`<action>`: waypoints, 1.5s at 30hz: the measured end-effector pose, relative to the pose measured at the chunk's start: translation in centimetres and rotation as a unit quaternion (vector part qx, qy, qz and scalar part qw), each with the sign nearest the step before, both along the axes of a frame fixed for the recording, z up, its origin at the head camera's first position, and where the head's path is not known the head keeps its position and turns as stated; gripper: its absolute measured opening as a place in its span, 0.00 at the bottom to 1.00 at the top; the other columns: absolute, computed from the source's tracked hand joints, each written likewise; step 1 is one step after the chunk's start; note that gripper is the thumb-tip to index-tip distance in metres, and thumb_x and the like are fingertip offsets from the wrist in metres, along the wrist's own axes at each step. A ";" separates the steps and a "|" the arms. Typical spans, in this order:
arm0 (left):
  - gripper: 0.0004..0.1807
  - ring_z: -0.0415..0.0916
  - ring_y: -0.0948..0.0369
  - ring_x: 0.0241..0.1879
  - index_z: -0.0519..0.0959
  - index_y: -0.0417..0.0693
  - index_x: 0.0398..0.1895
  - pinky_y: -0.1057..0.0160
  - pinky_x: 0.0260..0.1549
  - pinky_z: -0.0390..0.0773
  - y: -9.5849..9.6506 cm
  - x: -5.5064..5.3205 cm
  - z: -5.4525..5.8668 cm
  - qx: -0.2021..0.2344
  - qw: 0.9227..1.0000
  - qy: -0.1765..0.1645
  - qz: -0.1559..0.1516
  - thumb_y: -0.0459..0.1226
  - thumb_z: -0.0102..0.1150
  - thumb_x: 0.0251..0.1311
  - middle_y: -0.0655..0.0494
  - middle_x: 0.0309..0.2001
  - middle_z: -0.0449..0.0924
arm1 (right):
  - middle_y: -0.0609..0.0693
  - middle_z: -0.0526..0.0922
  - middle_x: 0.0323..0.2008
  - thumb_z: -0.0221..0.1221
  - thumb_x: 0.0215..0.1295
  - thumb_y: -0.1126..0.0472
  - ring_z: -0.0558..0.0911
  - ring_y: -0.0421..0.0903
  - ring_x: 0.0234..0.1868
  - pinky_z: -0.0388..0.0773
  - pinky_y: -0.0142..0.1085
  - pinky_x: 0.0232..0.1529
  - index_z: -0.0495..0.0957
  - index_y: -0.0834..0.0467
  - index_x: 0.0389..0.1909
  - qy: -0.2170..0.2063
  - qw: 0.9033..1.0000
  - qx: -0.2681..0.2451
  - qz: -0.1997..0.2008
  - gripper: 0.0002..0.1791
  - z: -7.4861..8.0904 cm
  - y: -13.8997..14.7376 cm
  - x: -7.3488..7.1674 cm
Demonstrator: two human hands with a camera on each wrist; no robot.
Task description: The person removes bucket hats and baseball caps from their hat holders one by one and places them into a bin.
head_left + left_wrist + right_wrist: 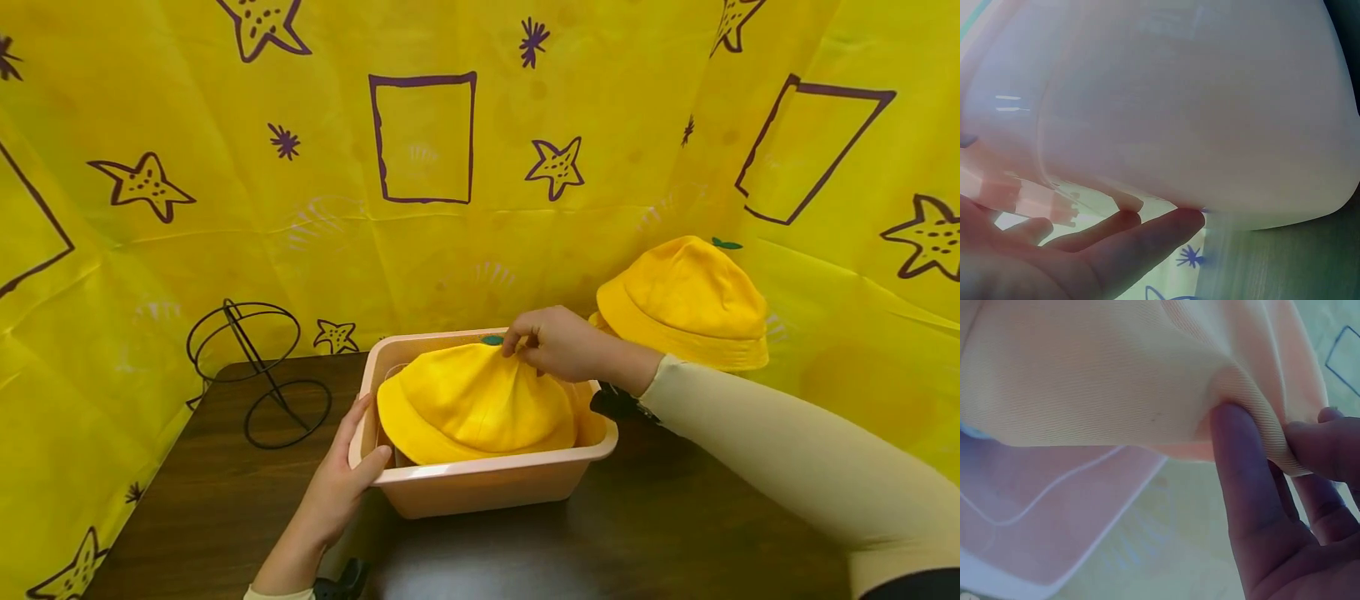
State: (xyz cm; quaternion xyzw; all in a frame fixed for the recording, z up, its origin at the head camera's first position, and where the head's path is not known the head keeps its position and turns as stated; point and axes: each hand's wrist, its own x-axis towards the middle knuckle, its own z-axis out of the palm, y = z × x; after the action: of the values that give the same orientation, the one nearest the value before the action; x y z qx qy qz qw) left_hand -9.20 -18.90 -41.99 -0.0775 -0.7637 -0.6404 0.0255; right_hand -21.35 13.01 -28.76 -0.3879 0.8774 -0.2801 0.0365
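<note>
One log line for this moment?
right hand: pinches hat, inside tub; left hand: holds tub; other hat: outside tub; rack: left

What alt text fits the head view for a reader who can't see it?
A person's right hand pinches the top of a yellow hat in a pink bin, while the left hand holds the bin. A black wire stand is at left, a second yellow hat at right.

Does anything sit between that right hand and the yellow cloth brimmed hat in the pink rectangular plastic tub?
Nothing visible: the right hand directly pinches the crown of the yellow cloth brimmed hat in the pink rectangular plastic tub.
</note>
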 end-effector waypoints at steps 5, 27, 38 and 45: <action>0.40 0.49 0.39 0.71 0.46 0.52 0.80 0.71 0.52 0.69 -0.1 0.1 0.0 0.009 1.000 -0.004 -0.006 0.35 0.55 0.70 0.44 0.79 0.33 | 0.44 0.83 0.43 0.57 0.65 0.74 0.81 0.42 0.37 0.79 0.33 0.37 0.86 0.52 0.39 0.046 0.998 0.038 0.033 0.15 -1.0 -1.4 -0.4; 0.40 0.55 0.39 0.68 0.46 0.51 0.80 0.71 0.51 0.70 0.1 0.0 -0.3 0.037 0.999 -0.009 -0.009 0.32 0.54 0.70 0.38 0.77 0.34 | 0.54 0.51 0.77 0.69 0.59 0.45 0.55 0.50 0.74 0.60 0.44 0.68 0.55 0.43 0.78 -0.012 0.958 0.268 0.100 0.49 -4.4 -6.4 1.3; 0.40 0.52 0.36 0.68 0.47 0.53 0.80 0.63 0.51 0.71 0.1 0.0 -0.5 0.027 0.999 -0.014 -0.011 0.33 0.54 0.70 0.38 0.77 0.32 | 0.51 0.48 0.78 0.70 0.57 0.54 0.59 0.46 0.73 0.73 0.32 0.53 0.55 0.34 0.77 -0.026 0.937 0.333 0.106 0.49 -7.4 -7.3 0.7; 0.40 0.52 0.36 0.68 0.47 0.54 0.80 0.59 0.53 0.71 -0.1 -0.1 -0.4 0.024 1.000 -0.013 -0.012 0.34 0.54 0.70 0.38 0.77 0.34 | 0.48 0.40 0.79 0.71 0.55 0.59 0.47 0.46 0.76 0.76 0.27 0.32 0.51 0.28 0.77 -0.071 0.932 0.343 0.096 0.54 -8.0 -7.7 -0.2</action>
State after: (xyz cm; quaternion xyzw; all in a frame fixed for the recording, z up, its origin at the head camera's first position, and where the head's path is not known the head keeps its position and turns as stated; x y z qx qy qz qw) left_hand -9.26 -19.01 -42.38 -0.0778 -0.7477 -0.6594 0.0098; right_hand -21.58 5.27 -36.72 -0.4131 0.8738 0.0161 0.2560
